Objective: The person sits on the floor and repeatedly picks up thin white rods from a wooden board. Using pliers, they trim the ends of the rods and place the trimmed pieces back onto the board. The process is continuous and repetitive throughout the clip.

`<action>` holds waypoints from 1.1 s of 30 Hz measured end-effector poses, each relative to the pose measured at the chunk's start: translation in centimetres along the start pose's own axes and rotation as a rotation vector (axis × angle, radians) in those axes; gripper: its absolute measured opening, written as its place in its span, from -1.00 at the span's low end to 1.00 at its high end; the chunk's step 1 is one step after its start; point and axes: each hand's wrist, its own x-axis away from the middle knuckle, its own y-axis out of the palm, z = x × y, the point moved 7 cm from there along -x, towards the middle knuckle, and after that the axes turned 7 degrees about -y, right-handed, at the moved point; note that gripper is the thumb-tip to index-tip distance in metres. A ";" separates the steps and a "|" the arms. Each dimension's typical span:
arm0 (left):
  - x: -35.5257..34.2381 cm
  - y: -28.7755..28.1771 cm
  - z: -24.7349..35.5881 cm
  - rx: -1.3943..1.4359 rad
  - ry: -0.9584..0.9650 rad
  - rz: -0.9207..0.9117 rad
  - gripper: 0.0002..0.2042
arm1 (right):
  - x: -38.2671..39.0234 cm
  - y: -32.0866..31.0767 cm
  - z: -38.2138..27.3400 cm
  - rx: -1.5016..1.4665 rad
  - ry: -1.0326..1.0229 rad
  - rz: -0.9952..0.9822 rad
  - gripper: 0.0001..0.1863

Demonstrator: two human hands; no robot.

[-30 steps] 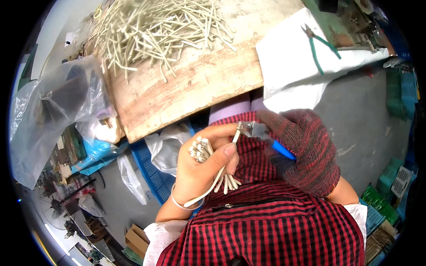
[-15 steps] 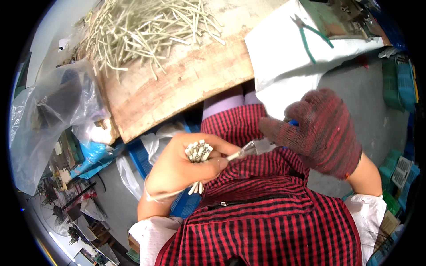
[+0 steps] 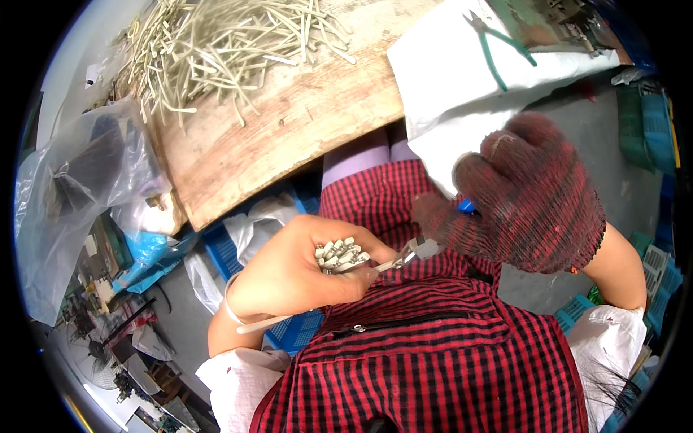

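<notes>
Bunched in my bare left hand (image 3: 292, 274) are short cream cable pieces (image 3: 339, 254) with small metal ends, held over my lap; one long piece runs back under my wrist. My right hand (image 3: 520, 202), in a dark red and grey knit glove, is closed on pliers (image 3: 426, 249) with blue handles, mostly covered by the fingers. The pliers' metal jaws meet one piece's end beside my left fingertips; whether they bite on it is unclear.
A wooden bench (image 3: 289, 130) holds a heap of cream pieces (image 3: 224, 47). Green-handled pliers (image 3: 491, 54) lie on white cloth (image 3: 419, 79). Plastic bags (image 3: 72, 187) hang at left. A blue basket (image 3: 224, 249) is below the bench; teal crates (image 3: 646, 130) stand right.
My right hand has risen and moved right, turning the pliers. My left hand has moved down and left and tilted, with the bundle's metal ends now facing up.
</notes>
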 end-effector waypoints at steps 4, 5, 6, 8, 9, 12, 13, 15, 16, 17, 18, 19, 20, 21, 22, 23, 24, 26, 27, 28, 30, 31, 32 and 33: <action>-0.1 -0.2 -0.4 0.103 0.049 0.006 -0.71 | -0.3 0.6 0.6 -0.239 0.050 -0.144 -0.66; -0.1 -0.3 -0.8 0.168 0.060 0.003 -0.71 | 0.0 1.0 0.6 -0.346 0.101 -0.080 -0.65; -0.2 -0.2 -1.2 0.231 0.159 -0.039 -0.71 | 0.8 2.1 0.2 -0.442 0.157 -0.019 -0.63; -0.9 -0.4 -1.2 0.252 0.144 -0.049 -0.70 | 2.3 3.9 -0.4 -0.619 0.267 0.036 -0.58; -1.0 -0.5 -1.3 0.261 0.133 -0.048 -0.70 | 2.2 4.2 -0.5 -0.562 0.274 -0.005 -0.57; -0.8 -0.9 -1.8 0.273 0.051 -0.010 -0.77 | 1.7 3.9 -0.3 -0.407 0.273 -0.123 -0.58; -0.8 -1.0 -1.9 0.278 0.042 -0.005 -0.77 | 1.3 3.4 -0.2 -0.386 0.256 -0.114 -0.58; -0.8 -0.9 -1.6 0.245 0.049 0.004 -0.77 | 0.5 2.6 0.0 -0.343 0.220 -0.095 -0.59; -0.9 -0.9 -1.5 0.214 0.061 -0.005 -0.78 | 0.6 2.7 -0.1 -0.313 0.200 -0.128 -0.59; -1.1 -0.9 -1.6 0.184 0.074 -0.015 -0.78 | 0.9 2.8 -0.3 -0.284 0.181 -0.161 -0.59; -1.2 -0.5 -2.0 0.270 0.088 -0.096 -0.78 | 1.3 3.1 -0.5 -0.256 0.160 -0.192 -0.59; -1.4 -0.1 -2.4 0.350 0.105 -0.177 -0.78 | 1.7 3.2 -0.2 -0.396 0.225 -0.130 -0.59; -1.3 0.4 -2.8 0.430 0.121 -0.259 -0.78 | 2.3 3.8 -0.2 -0.538 0.289 -0.066 -0.58; -1.3 1.2 -3.2 0.498 0.140 -0.334 -0.75 | 2.9 4.7 -0.3 -0.675 0.345 0.000 -0.57; -0.8 1.5 -2.6 0.461 0.115 -0.257 -0.75 | 3.7 5.5 -1.0 -0.766 0.445 0.013 -0.56; -0.3 1.6 -1.9 0.423 0.091 -0.179 -0.75 | 4.4 6.0 -1.2 -0.858 0.527 0.057 -0.53; -0.7 0.5 -1.9 0.340 0.249 -0.137 -0.76 | 5.3 6.6 -1.5 -0.957 0.607 0.106 -0.51; 0.2 -3.3 2.7 -0.161 0.609 0.257 -0.81 | 6.8 7.3 -1.5 -1.073 0.853 0.061 -0.52; 0.0 -4.3 5.3 -0.597 0.747 0.442 -0.76 | 7.2 7.1 -1.6 -1.068 0.919 0.074 -0.54; -0.3 -5.2 7.7 -1.000 0.870 0.704 -0.71 | 7.5 7.0 -1.5 -1.056 0.990 0.090 -0.55; -3.8 -7.6 11.0 -1.652 0.779 0.916 -0.61 | 7.2 7.0 -1.7 -1.048 1.016 0.141 -0.58; -6.1 -9.1 12.1 -1.817 0.693 0.940 -0.60 | 6.8 7.2 -2.1 -1.045 0.991 0.171 -0.59; -7.6 -10.5 12.7 -1.941 0.777 0.844 -0.62 | 6.4 7.1 -2.3 -1.045 0.960 0.200 -0.59; -8.7 -11.9 12.4 -2.061 0.855 0.739 -0.64 | 6.0 6.9 -2.5 -1.001 0.938 0.146 -0.59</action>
